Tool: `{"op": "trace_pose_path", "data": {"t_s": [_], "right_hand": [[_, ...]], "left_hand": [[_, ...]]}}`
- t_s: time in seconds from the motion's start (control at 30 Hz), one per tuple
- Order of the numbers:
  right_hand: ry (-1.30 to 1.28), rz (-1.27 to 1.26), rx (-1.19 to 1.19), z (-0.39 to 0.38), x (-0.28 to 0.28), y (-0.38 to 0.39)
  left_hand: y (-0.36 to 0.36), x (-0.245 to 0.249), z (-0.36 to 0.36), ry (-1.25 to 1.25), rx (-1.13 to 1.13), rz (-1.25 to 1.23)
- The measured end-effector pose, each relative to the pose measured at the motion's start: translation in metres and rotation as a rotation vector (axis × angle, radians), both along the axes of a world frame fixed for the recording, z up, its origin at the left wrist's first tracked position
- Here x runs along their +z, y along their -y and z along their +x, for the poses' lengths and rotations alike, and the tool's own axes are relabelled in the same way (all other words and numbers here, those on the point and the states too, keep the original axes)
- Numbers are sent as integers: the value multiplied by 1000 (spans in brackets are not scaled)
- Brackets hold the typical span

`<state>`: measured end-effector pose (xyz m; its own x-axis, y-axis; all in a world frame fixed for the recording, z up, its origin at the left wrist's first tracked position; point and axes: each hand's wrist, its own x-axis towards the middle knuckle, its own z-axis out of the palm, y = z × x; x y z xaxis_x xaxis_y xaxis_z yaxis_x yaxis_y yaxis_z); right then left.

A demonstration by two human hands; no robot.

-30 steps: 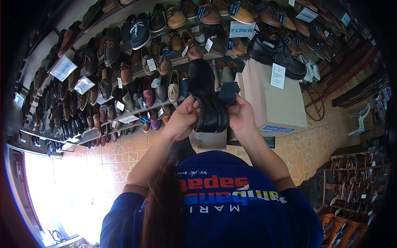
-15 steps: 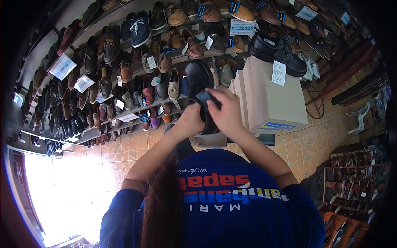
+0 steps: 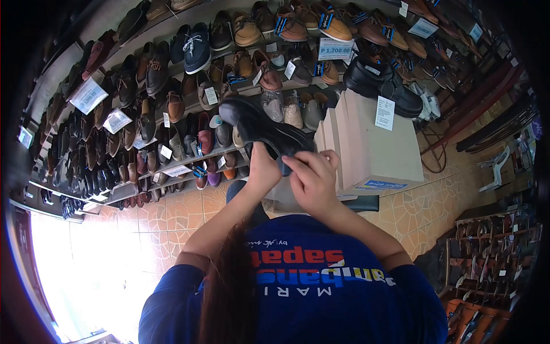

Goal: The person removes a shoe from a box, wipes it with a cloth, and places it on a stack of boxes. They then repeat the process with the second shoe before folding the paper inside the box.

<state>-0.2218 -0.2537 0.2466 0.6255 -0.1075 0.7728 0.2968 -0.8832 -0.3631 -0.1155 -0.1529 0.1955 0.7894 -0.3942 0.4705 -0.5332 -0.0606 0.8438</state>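
A black leather shoe (image 3: 269,127) is tilted in front of me, its toe up to the left and its side facing me. My left hand (image 3: 264,171) is closed around the shoe near its opening, with the fingers partly hidden. At the heel end, my right hand (image 3: 313,182) pinches a small dark blue-grey cloth (image 3: 285,167) against the shoe. Most of the cloth is hidden behind the fingers.
Shelves of shoes with price cards (image 3: 336,50) stretch across the front. To the right, a pair of black shoes (image 3: 384,86) with a tag sits on upright cardboard boxes (image 3: 381,149). A white plastic chair (image 3: 497,169) and a sandal rack (image 3: 487,252) stand farther right.
The shoe has turned from upright to slanting, its toe moving left and its side coming into view. My right hand and the cloth have moved lower, toward the heel end.
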Motion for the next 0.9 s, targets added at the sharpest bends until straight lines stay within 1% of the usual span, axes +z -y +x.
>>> {"op": "trace_pose_path", "data": {"t_s": [0.1,0.13,0.23,0.27,0.37,0.43,0.47,0.57,0.6,0.7,0.73,0.83,0.87,0.9], "right_hand": [[132,-51,-10,0,-18,5],[174,-86,-24,2,-20,7],[250,-162,-42,2,-28,10],[257,-172,-34,3,-35,11],[246,-130,-37,2,-38,18],[245,-101,-62,2,-27,22],[227,-82,-76,1,-13,21],[38,-44,-71,16,20,29],[-156,8,-57,20,23,34],[-374,123,-21,17,26,49],[-353,95,-30,10,30,50],[-113,41,-64,-6,22,41],[-40,17,-86,-9,10,38],[18,1,-95,-11,2,35]], "left_hand": [[9,37,-13,-862,-204,-463],[10,39,-13,-963,-218,-478],[2,37,-9,-1160,-601,-631],[1,40,-9,-1256,-665,-675],[2,47,-12,-1352,-629,-707],[7,41,-15,-1312,-656,-678],[10,38,-17,-1293,-672,-659],[19,24,-34,-802,-521,-126],[24,6,-35,-834,-486,-115],[26,7,-35,-488,-498,-140],[23,18,-31,-612,-429,-109],[20,18,-22,-841,-462,-423],[19,28,-23,-917,-414,-462],[17,27,-19,-971,-468,-522]]}}
